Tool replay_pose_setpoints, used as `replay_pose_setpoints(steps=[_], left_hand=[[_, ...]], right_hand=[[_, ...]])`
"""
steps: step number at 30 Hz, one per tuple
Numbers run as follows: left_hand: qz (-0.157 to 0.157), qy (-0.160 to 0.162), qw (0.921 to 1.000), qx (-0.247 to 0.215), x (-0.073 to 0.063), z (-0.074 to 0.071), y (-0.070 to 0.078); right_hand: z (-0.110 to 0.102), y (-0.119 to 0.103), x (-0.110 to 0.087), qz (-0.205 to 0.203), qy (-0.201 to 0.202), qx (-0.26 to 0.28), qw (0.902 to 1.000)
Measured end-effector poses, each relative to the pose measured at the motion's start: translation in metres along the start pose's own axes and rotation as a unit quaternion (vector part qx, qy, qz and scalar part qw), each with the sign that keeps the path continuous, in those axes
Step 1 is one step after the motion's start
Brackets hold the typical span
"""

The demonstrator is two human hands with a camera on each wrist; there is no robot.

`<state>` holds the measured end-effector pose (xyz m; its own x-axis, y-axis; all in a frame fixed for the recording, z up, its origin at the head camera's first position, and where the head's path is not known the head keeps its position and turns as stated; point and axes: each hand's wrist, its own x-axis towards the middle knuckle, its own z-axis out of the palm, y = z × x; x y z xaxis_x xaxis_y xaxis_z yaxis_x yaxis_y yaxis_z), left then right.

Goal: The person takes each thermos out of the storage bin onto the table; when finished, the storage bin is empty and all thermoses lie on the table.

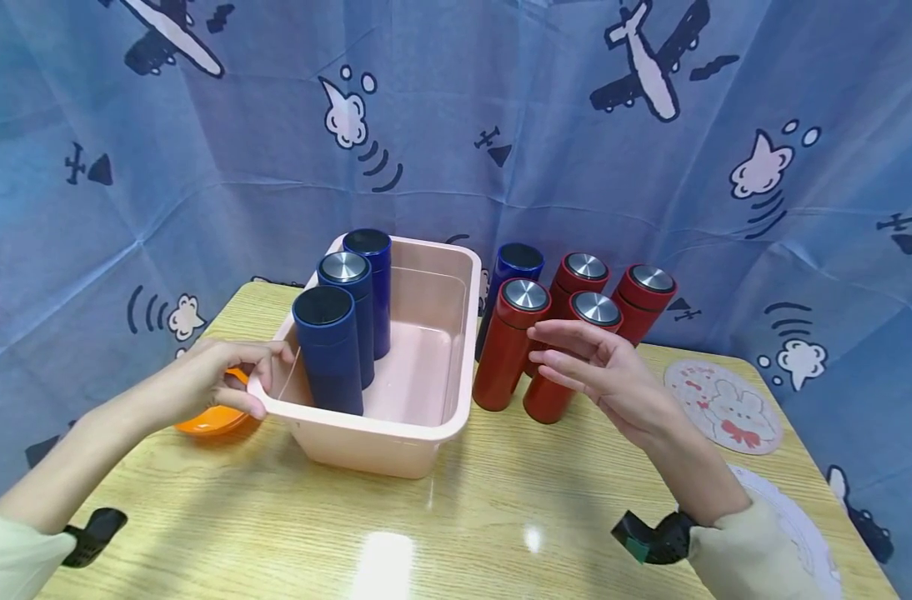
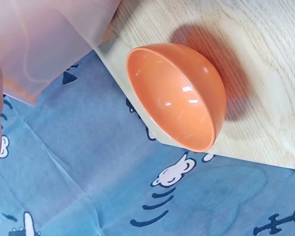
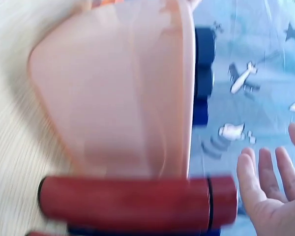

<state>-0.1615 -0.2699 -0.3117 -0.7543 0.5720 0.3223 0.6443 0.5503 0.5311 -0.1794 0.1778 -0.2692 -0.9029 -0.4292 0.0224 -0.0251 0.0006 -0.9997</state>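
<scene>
My left hand [image 1: 212, 375] grips the near left corner of a pale pink plastic bin [image 1: 373, 454], thumb outside the rim. Along the bin's left side stand three blue thermos bottles: a black-topped one [image 1: 326, 358] in front, a silver-topped one [image 1: 359, 304] behind it, and a black-topped one [image 1: 381, 292] at the back. To the bin's right, my right hand [image 1: 621, 379] hovers with fingers spread, holding nothing. It partly covers several silver-topped red thermos bottles [image 1: 504, 354]. Behind these, another blue thermos bottle [image 1: 518, 260] is partly hidden. The right wrist view shows the hand apart from the nearest red bottle [image 3: 128, 200].
An orange bowl [image 2: 201, 73] sits left of the bin, beneath my left hand. At the table's right lie a round rabbit-print mat [image 1: 726, 404] and a second pale mat [image 1: 789, 517], partly under my right sleeve. A blue patterned curtain [image 1: 441, 100] hangs behind the wooden table [image 1: 276, 517].
</scene>
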Motion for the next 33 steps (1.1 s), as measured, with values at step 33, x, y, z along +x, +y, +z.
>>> replay_pose_setpoints(steps=[33], left_hand=[[0.011,0.019,0.9991,0.036,-0.002,-0.001,0.001]], right_hand=[[0.153,0.012,0.104,0.041,-0.039,0.105,0.9929]])
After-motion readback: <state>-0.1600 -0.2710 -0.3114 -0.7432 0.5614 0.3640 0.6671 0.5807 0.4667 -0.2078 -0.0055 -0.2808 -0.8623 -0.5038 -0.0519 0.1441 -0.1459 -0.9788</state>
